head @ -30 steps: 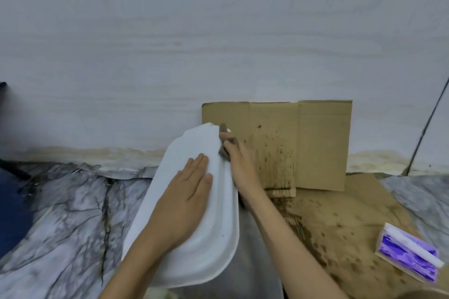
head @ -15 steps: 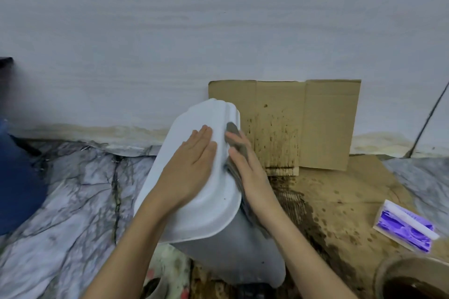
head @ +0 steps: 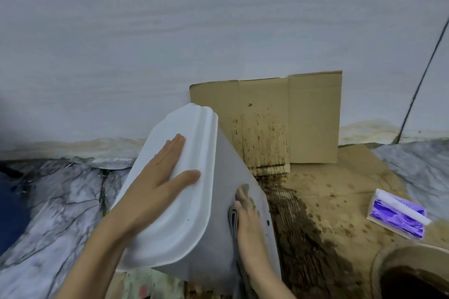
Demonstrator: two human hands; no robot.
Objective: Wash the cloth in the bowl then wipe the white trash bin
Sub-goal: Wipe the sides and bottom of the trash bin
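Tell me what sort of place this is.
Probably a corner of a home floor, perhaps a kitchen or utility spot. A marble-patterned floor meets a pale wall, stained cardboard leans against it, and a white trash bin stands there being wiped with a cloth.

White trash bin point(head: 170, 201); grey cloth point(head: 245, 199); brown cardboard point(head: 313, 116) with dark splatter; purple-and-white box point(head: 398, 216); grey-veined marble floor point(head: 60, 201); pale wall point(head: 170, 31).

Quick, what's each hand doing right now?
Left hand: open, flat on the bin lid.
Right hand: pressing the cloth against the bin's side, fingers fairly flat.
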